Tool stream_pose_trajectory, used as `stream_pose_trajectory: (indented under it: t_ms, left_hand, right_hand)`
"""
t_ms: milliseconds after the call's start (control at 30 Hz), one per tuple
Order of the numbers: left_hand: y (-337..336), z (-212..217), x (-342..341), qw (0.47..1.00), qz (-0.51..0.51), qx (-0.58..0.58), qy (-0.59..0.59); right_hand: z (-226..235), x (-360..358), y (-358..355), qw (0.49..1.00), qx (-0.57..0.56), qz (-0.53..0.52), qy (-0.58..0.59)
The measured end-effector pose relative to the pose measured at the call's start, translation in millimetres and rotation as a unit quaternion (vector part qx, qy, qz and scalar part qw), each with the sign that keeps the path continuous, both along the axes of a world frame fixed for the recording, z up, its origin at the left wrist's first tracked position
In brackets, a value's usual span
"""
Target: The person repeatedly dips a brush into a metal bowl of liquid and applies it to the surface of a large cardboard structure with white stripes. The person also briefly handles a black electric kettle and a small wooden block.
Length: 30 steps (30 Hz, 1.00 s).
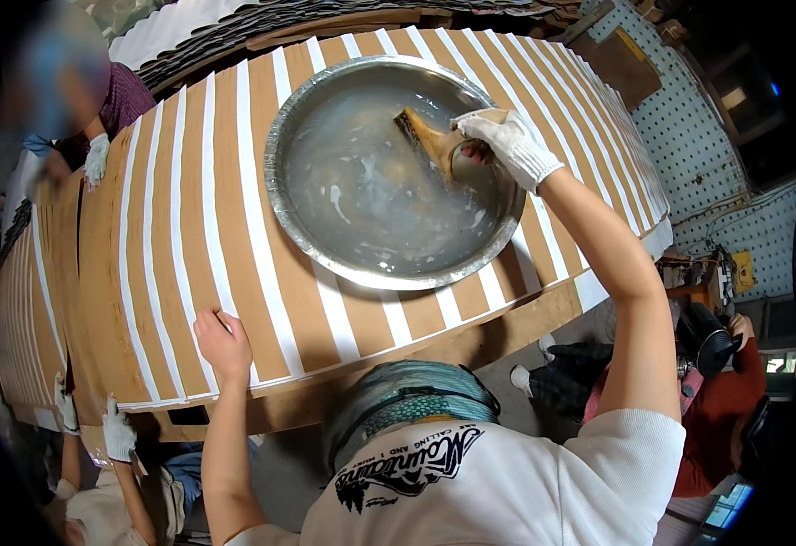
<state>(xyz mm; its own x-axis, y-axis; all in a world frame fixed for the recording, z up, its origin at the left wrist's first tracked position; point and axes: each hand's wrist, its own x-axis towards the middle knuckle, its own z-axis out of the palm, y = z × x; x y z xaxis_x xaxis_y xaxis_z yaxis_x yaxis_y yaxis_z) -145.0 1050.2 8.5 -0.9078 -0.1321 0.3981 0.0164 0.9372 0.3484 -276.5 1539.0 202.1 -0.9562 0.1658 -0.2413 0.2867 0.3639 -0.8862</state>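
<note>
A wide metal basin [275,196] of cloudy greyish liquid stands on brown sheets with white stripes [234,205]. Over its right side, my right hand [512,146], in a white glove with bare fingertips, grips a broad flat wooden brush [430,144]. The brush tilts down into the basin, its dark edge pointing up and left; its lower part meets the liquid. Left of the basin, near the front edge of the sheets, my bare left hand [223,344] rests with its fingers curled in. Nothing shows in it.
At the far left a person's gloved hand [96,162] rests by the sheets. Another person's gloved hands [119,434] are at the lower left edge. On the right, a person in red holds a black pot [705,338]. Dark layered stacks [225,55] lie behind.
</note>
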Motion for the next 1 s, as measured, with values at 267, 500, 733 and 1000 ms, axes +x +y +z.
stream_pose_trajectory:
  t_ms: [267, 500, 733, 1000]
  left_hand:
    - [3.1, 1.6, -0.7, 1.000, 0.001, -0.005, 0.021]
    - [1.9, -0.4, -1.8, 1.000, 0.003, 0.009, 0.012]
    - [-1.3, -4.9, 1.1, 0.999, 0.004, 0.006, 0.039]
    - [-1.3, -4.1, 1.8, 0.999, 0.002, 0.005, 0.032]
  right_hand:
    - [-13.9, 19.3, -28.3, 0.993, -0.106, -0.021, -0.037]
    - [-22.1, 34.7, -36.2, 0.972, -0.221, -0.067, -0.042]
    - [17.5, 33.9, -36.2, 0.967, -0.247, -0.044, 0.032]
    - [66.9, -2.7, -37.9, 0.968, 0.130, 0.147, 0.158]
